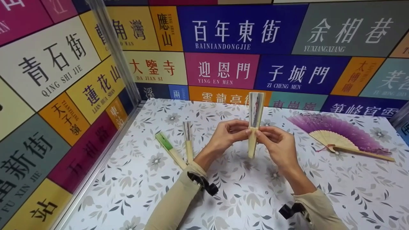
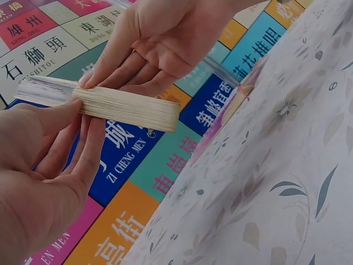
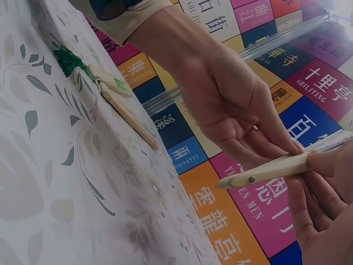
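Note:
A folded hand fan (image 1: 252, 143) with pale ribs stands upright between both hands in the head view. My left hand (image 1: 225, 135) pinches its left side between thumb and fingers, near where the ribs meet the leaf. From the other side, my right hand (image 1: 281, 147) pinches it at about the same height. The left wrist view shows the stacked rib edges of the folding fan (image 2: 132, 109), with both thumbs on them. In the right wrist view, a rivet shows near the lower end of the fan (image 3: 259, 174).
Left of the hands lie a folded fan with a green leaf (image 1: 166, 143) and another folded fan (image 1: 189, 148). A green tassel (image 3: 69, 59) lies by them. At the right, a purple fan (image 1: 335, 131) is spread out on the flower-patterned table (image 1: 243, 195). Sign-covered walls (image 1: 220, 70) stand behind and left.

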`<action>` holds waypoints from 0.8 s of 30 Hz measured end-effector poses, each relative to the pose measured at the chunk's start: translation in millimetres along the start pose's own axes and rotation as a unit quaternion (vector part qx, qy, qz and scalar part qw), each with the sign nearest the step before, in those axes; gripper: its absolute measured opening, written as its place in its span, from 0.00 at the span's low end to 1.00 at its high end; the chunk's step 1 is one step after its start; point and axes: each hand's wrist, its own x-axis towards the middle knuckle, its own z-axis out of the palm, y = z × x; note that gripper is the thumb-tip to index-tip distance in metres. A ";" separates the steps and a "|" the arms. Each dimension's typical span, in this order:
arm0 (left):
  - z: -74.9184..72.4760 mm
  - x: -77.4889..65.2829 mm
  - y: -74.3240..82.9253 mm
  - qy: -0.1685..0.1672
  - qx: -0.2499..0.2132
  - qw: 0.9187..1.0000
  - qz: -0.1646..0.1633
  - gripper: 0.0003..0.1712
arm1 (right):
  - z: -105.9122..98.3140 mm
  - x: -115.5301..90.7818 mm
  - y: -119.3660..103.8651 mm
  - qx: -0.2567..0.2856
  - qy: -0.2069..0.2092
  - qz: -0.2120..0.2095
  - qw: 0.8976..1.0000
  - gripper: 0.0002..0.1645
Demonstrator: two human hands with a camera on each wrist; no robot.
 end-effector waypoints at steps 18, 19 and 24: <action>0.9 -0.6 -0.4 0.022 -0.034 0.999 -0.003 0.18 | -0.5 0.4 -1.2 0.052 0.016 0.005 0.999 0.23; 1.0 -0.4 -1.0 0.022 -0.036 0.999 -0.004 0.18 | -0.6 0.5 -0.9 0.054 0.015 0.005 0.998 0.23; 2.3 0.5 -2.6 0.026 -0.053 0.998 -0.007 0.17 | -2.1 1.4 0.3 0.056 0.006 0.005 0.998 0.24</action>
